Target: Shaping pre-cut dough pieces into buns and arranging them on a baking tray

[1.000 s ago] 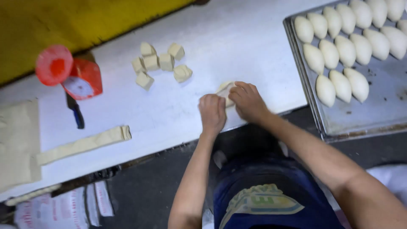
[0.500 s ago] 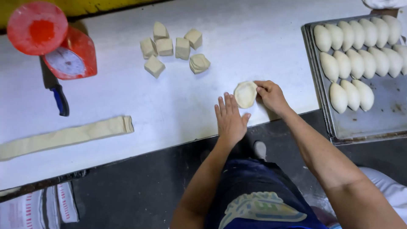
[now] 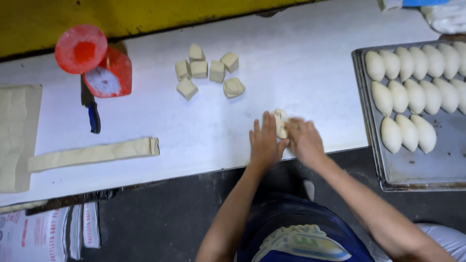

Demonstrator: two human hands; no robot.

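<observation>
while both hands are pressing together at the near edge of the white bench (image 3: 301, 63), the left hand (image 3: 264, 143) is lying flat with fingers stretched out against a small piece of dough (image 3: 279, 121), and the right hand (image 3: 303, 140) is curling loosely over its other side. cut dough cubes (image 3: 206, 72) are sitting farther back, a tray (image 3: 439, 167) of shaped rolls (image 3: 412, 87) is resting at the right, and a red scale (image 3: 104, 73), a knife (image 3: 91, 109) and a dough strip (image 3: 94, 154) are lying well apart at the left.

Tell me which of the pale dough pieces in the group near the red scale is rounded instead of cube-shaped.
The rightmost lower piece of pale dough: it is folded and rounded, while the other pale dough cubes have flat cut sides.
</observation>
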